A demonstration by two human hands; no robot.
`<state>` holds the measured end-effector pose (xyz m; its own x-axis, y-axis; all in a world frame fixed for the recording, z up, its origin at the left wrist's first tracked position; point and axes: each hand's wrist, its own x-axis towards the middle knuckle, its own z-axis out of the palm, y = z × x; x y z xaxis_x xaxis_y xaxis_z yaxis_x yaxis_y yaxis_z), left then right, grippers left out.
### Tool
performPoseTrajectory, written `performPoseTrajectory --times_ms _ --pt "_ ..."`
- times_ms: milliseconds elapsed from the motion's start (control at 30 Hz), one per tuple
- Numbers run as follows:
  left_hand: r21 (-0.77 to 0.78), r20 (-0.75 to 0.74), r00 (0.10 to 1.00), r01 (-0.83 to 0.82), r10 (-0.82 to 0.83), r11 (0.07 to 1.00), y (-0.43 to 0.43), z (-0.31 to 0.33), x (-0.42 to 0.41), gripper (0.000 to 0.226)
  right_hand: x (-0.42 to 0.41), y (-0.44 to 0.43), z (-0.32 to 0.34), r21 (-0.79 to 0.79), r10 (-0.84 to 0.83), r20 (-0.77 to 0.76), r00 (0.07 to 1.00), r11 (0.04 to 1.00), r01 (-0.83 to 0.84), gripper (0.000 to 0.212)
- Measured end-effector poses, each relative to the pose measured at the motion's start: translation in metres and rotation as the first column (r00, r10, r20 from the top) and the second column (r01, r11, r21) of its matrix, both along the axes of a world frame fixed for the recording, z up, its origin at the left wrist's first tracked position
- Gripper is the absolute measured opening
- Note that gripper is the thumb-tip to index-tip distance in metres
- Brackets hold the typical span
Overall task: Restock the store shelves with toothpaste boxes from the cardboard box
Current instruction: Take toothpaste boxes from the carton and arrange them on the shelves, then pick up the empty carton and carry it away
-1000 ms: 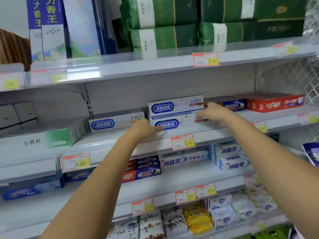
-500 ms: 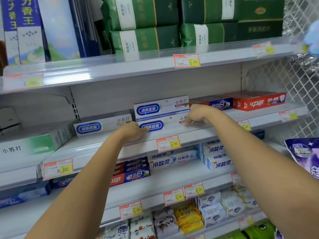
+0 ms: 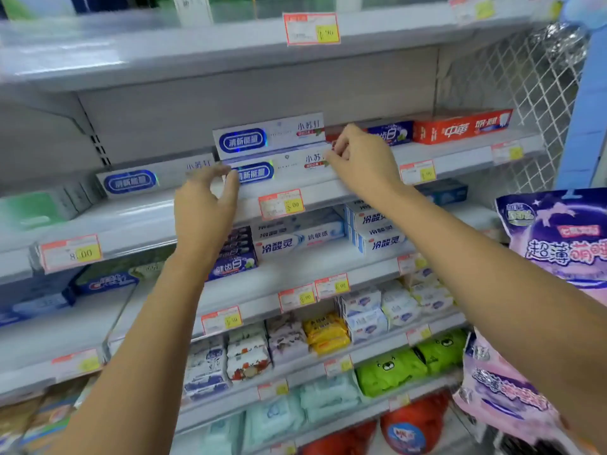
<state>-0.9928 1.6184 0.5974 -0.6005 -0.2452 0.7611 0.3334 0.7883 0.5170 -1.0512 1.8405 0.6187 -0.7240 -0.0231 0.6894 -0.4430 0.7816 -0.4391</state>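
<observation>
Toothpaste boxes, long white cartons with blue oval labels, sit as a stacked pair just above the red-bordered price tag with a yellow patch on the lip of the grey metal shelf. The upper carton rests on the lower carton, offset a little to the left. A third white carton lies alone, up and left of the tag. The left hand, left of the tag, has loose, spread fingers, with its thumb at the lower carton's left end, apparently steadying that end rather than carrying it. The right hand, up and right of the tag, has curled fingers that seem to pinch the lower carton's right end, probably to square the pair. Bracketing both ends makes sense because long cartons swivel easily, and the labels face outward for shoppers. No cardboard box is in view. This looks like final alignment.
</observation>
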Motion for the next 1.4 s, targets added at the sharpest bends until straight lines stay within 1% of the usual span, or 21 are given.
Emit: performPoseTrajectory --times_ms 67,133,200,300,367,433,467,533,600,700,733,800,933,1000,1033,1100,1167,1200,1267,1300,1400 --pt "0.163 -0.017 0.99 0.142 -0.141 0.976 0.017 -0.03 0.024 0.033 0.019 0.009 -0.022 0.042 0.036 -0.033 0.999 0.999 -0.035 0.036" --pt "0.238 0.05 0.977 0.191 -0.208 0.952 0.034 -0.069 0.042 0.041 0.036 0.018 -0.05 0.128 0.072 0.037 0.997 0.989 -0.076 0.05" --pt "0.266 0.159 0.959 0.186 -0.234 0.946 0.052 -0.113 0.056 0.046 0.047 0.028 -0.088 0.194 0.113 0.163 0.98 0.97 -0.145 0.056" --pt "0.304 0.37 0.889 0.16 -0.272 0.939 0.073 -0.186 0.073 0.055 0.053 0.042 -0.163 0.197 0.141 0.414 0.899 0.951 -0.24 0.053" --pt "0.41 0.513 0.794 0.107 -0.326 0.906 0.078 -0.235 0.082 0.054 0.052 0.051 -0.224 0.153 0.128 0.571 0.811 0.954 -0.259 0.037" --pt "0.499 0.618 0.699 0.005 -0.36 0.867 0.078 -0.285 0.09 0.046 0.052 0.059 -0.289 0.13 0.113 0.699 0.706 0.951 -0.281 0.012" --pt "0.511 0.668 0.654 -0.056 -0.355 0.858 0.076 -0.31 0.094 0.042 0.053 0.062 -0.321 0.14 0.089 0.75 0.655 0.947 -0.289 0.015" --pt "0.453 0.779 0.546 -0.151 -0.308 0.879 0.072 -0.36 0.101 0.04 0.057 0.069 -0.384 0.196 -0.009 0.816 0.578 0.945 -0.262 0.026" --pt "0.338 0.88 0.421 -0.231 -0.22 0.912 0.067 -0.406 0.112 0.046 0.067 0.075 -0.439 0.239 -0.092 0.861 0.501 0.942 -0.237 0.025" --pt "0.224 0.962 0.23 -0.348 -0.149 0.91 0.056 -0.477 0.129 0.049 0.085 0.084 -0.523 0.273 -0.169 0.925 0.34 0.919 -0.286 0.026" --pt "0.196 0.977 0.158 -0.38 -0.145 0.904 0.051 -0.501 0.134 0.047 0.09 0.086 -0.549 0.282 -0.194 0.934 0.299 0.915 -0.287 0.027" --pt "0.196 0.98 0.069 -0.473 -0.186 0.859 0.039 -0.555 0.146 0.044 0.097 0.091 -0.599 0.264 -0.218 0.954 0.204 0.935 -0.235 0.027" --pt "0.194 0.955 -0.049 -0.645 -0.293 0.739 0.018 -0.65 0.169 0.035 0.107 0.105 -0.687 0.203 -0.204 0.979 -0.026 0.979 -0.033 0.035" --pt "0.189 0.931 -0.089 -0.711 -0.353 0.678 0.012 -0.691 0.178 0.029 0.112 0.113 -0.719 0.202 -0.2 0.975 -0.093 0.979 0.01 0.036" --pt "0.186 0.92 -0.108 -0.728 -0.378 0.66 0.01 -0.71 0.182 0.025 0.114 0.115 -0.734 0.205 -0.2 0.972 -0.124 0.978 0.028 0.043" --pt "0.177 0.902 -0.141 -0.74 -0.407 0.649 0.013 -0.741 0.188 0.021 0.118 0.121 -0.763 0.228 -0.216 0.962 -0.167 0.972 0.057 0.059" --pt "0.163 0.889 -0.187 -0.723 -0.419 0.671 0.018 -0.772 0.193 0.025 0.123 0.127 -0.789 0.245 -0.229 0.953 -0.197 0.968 0.061 0.068" --pt "0.161 0.88 -0.199 -0.729 -0.431 0.665 0.02 -0.785 0.196 0.029 0.126 0.128 -0.801 0.245 -0.227 0.95 -0.213 0.968 0.063 0.068" --pt "0.15 0.876 -0.19 -0.766 -0.443 0.626 0.024 -0.8 0.201 0.018 0.132 0.124 -0.817 0.246 -0.227 0.943 -0.245 0.968 0.048 0.06" --pt "0.115 0.884 -0.22 -0.754 -0.413 0.647 0.027 -0.804 0.204 0.01 0.135 0.122 -0.823 0.249 -0.231 0.94 -0.253 0.968 0.04 0.056" --pt "0.028 0.914 -0.283 -0.669 -0.29 0.742 0.031 -0.808 0.209 0.021 0.148 0.108 -0.823 0.244 -0.234 0.943 -0.238 0.97 0.015 0.052"
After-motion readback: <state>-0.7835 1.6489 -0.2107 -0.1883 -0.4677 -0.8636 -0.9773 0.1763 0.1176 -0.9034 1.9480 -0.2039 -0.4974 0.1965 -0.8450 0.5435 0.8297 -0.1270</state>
